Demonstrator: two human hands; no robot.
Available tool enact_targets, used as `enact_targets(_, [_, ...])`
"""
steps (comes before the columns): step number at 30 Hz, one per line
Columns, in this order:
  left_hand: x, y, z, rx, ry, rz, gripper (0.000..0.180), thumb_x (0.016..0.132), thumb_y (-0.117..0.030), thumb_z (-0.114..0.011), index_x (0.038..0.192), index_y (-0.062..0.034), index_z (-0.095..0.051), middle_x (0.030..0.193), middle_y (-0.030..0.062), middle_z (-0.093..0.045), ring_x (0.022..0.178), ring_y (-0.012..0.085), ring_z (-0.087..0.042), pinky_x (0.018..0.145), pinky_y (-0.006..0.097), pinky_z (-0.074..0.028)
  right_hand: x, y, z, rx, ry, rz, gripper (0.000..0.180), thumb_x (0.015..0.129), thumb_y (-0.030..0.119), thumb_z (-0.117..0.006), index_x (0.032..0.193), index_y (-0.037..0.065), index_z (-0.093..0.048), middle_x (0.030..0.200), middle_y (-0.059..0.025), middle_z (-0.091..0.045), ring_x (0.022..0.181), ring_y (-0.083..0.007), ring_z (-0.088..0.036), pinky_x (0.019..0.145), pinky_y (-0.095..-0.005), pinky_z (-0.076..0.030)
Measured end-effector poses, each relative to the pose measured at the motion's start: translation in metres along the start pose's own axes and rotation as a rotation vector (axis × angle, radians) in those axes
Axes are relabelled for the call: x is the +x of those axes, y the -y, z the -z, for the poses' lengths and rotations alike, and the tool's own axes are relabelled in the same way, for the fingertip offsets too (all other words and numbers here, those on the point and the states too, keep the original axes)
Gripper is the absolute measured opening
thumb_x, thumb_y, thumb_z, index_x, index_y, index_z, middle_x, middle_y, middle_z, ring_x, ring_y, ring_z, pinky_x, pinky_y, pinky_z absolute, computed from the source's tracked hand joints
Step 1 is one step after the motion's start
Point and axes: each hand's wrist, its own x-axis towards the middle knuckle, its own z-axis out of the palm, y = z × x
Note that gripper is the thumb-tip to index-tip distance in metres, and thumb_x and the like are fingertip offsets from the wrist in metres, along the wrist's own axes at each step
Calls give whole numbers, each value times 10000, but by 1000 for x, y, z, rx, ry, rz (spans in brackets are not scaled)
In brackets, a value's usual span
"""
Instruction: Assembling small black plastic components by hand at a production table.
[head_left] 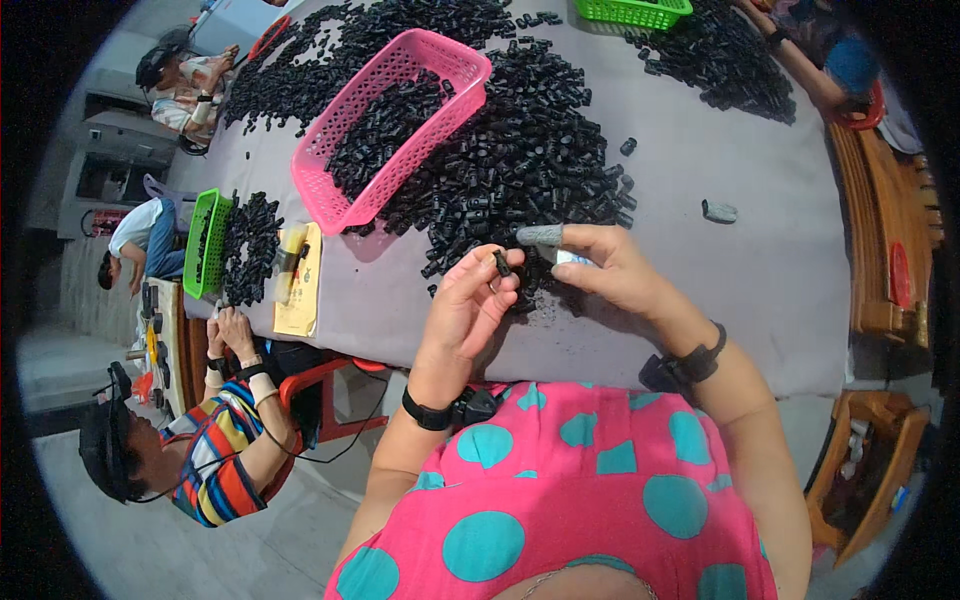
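Observation:
Between the thumb and fingers of my left hand (466, 305) is a small black cylindrical part (502, 264), held tilted just above the table edge of the pile. My right hand (612, 270) is beside it, a grey cover (540, 235) on its outstretched index finger. A small white-and-blue object (574, 258) is pinched by the right thumb; its exact kind is hard to make out. Beyond both hands spreads a large heap of similar black parts (520, 140). A pink perforated basket (470, 75), partly filled with such parts, rests tilted on the heap.
A loose grey finger cover (718, 211) lies to the right on the grey cloth (740, 290). At left are a green basket (207, 240), a yellow packet (298, 300) and a person in stripes (225, 450). Another green basket (635, 12) stands at the far side.

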Motion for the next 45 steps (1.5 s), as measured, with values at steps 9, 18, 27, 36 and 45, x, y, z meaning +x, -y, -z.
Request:
enact_targets(9, [-12, -9, 5, -90, 116, -94, 280, 923, -98, -576, 1189, -12, -553, 992, 125, -634, 739, 142, -603, 614, 236, -549, -2, 12, -5, 53, -48, -65, 419, 859, 93, -604, 1271, 25, -565, 861, 87, -519, 763, -13, -437, 676, -183, -372])
enact_targets(18, [-16, -7, 3, 52, 18, -85, 318, 914, -93, -598, 1210, 15, -559, 972, 106, -637, 691, 129, -599, 605, 230, -543, -4, 14, -4, -21, -47, -46, 421, 867, 101, -599, 1279, 25, -558, 895, 80, -545, 772, -10, -445, 682, -181, -381])
enact_targets(27, [-16, -4, 3, 109, -31, -77, 322, 907, -71, -604, 1212, 24, -566, 927, 99, -651, 673, 127, -614, 591, 224, -538, -5, 12, -4, -33, -58, -53, 396, 868, 106, -603, 1259, 43, -582, 883, 82, -543, 753, -10, -433, 664, -181, -373])
enact_targets(36, [-14, -5, 2, 168, 1, -31, 341, 886, -40, -620, 1208, 54, -558, 953, 109, -658, 713, 137, -647, 611, 220, -570, -4, 8, -4, -37, -64, -47, 380, 872, 109, -600, 1242, 25, -583, 889, 79, -551, 761, -12, -446, 669, -187, -383])
enact_targets(45, [-9, -1, 7, 158, -33, -67, 320, 928, -86, -577, 1227, 27, -553, 949, 117, -656, 681, 135, -644, 608, 230, -567, -3, 7, -4, -62, -73, -31, 367, 872, 114, -605, 1225, 12, -587, 906, 65, -571, 782, -17, -476, 693, -194, -409])
